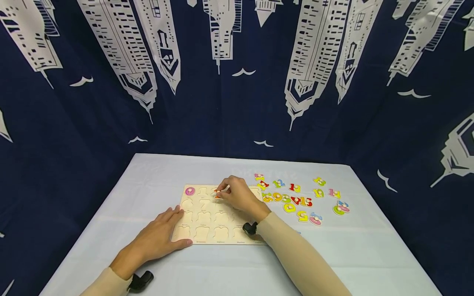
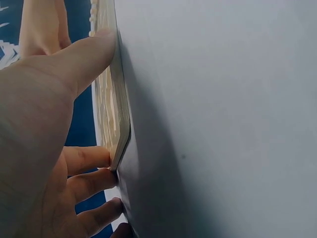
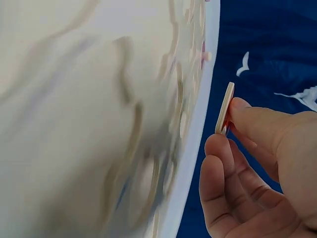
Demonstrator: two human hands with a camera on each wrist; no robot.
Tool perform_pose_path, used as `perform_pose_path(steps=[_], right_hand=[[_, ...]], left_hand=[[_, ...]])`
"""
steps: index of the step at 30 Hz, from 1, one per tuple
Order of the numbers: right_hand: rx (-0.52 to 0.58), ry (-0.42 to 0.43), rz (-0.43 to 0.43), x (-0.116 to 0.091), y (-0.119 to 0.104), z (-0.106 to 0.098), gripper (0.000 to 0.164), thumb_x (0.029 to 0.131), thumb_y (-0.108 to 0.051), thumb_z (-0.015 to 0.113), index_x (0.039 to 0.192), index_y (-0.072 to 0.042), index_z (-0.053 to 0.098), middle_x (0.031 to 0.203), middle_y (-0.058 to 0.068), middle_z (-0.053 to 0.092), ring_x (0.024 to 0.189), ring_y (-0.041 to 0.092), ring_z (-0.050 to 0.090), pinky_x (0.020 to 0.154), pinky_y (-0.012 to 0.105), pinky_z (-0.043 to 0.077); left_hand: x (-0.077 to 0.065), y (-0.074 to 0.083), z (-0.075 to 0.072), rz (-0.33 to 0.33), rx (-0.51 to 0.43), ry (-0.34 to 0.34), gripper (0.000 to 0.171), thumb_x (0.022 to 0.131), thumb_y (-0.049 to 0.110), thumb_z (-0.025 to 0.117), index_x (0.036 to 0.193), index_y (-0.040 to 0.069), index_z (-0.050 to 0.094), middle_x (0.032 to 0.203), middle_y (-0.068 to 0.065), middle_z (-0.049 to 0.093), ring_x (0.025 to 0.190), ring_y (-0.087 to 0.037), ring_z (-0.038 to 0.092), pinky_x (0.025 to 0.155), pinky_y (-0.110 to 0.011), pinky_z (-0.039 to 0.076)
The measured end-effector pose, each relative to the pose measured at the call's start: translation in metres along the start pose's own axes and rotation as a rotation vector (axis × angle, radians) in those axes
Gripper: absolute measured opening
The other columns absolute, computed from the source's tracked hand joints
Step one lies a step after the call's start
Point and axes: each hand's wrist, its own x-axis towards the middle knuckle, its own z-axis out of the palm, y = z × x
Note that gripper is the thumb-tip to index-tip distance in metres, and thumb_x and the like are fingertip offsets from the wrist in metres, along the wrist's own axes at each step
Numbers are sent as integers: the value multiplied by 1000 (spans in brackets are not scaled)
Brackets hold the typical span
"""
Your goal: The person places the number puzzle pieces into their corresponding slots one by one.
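Observation:
A pale wooden number puzzle board with cut-out recesses lies on the table. My left hand rests at its near left corner, fingers spread along the left side. In the left wrist view the thumb touches the board's edge. Above the board's upper part, my right hand pinches a small red-orange puzzle piece between thumb and fingertips. The piece's shape is hard to make out; in the right wrist view it stands edge-on, apart from the board. A round pink piece sits in the upper-left recess.
Several coloured number pieces lie scattered right of the board, some overlapping, such as the blue and pink ones. A white cloth covers the table. Behind hangs a dark blue curtain with white building prints.

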Motion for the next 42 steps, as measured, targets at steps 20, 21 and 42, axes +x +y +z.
perform_pose_path(steps=[20, 21, 42], right_hand=[[-33, -52, 67, 57, -15, 45, 5, 105, -14, 89, 103, -9, 89, 103, 5, 87, 91, 10, 67, 85, 25, 60], [-30, -52, 64, 58, -16, 45, 5, 104, -14, 90, 103, -9, 89, 103, 5, 87, 91, 10, 68, 85, 24, 60], [31, -92, 38, 38, -1, 23, 15, 103, -14, 90, 118, -10, 90, 117, 6, 86, 106, 20, 77, 102, 38, 66]], left_hand=[[0, -2, 0, 11, -11, 8, 112, 97, 75, 83, 173, 0, 51, 185, -25, 44, 169, -56, 45, 130, -75, 47], [0, -2, -1, 15, -8, 8, 112, 97, 75, 83, 173, -1, 51, 185, -25, 45, 169, -56, 46, 130, -75, 48], [-1, -1, -1, 8, -15, -6, 113, 97, 76, 83, 174, 0, 49, 186, -25, 43, 169, -57, 45, 130, -76, 47]])
